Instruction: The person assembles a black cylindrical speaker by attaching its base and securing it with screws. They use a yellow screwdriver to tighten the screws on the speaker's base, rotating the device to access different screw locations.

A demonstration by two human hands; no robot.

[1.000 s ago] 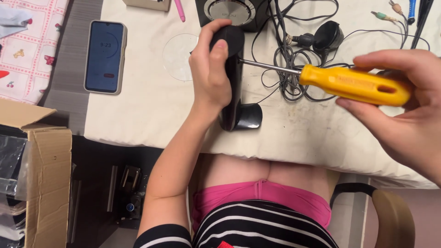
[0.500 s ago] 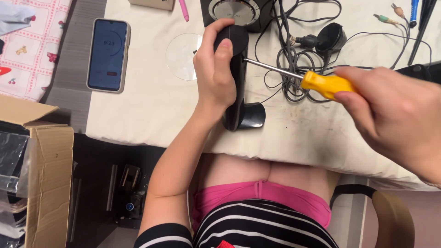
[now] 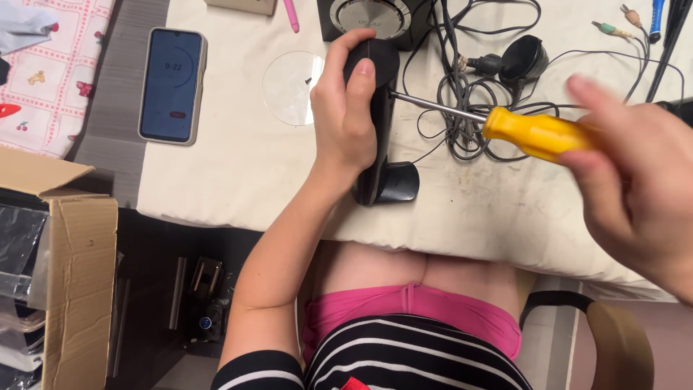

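A glossy black oblong plastic device (image 3: 380,130) stands on edge mid-counter, foot nearest. A yellow-handled screwdriver (image 3: 530,133) lies level, its metal shaft meeting the device's right side.

cream-covered table (image 3: 238,180), cardboard box (image 3: 72,289), dark floor.

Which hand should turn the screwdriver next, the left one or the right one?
Probably the right hand. It is at the yellow handle of the screwdriver, whose metal tip is against the black device. The left hand is wrapped around that device, holding it upright on the table.
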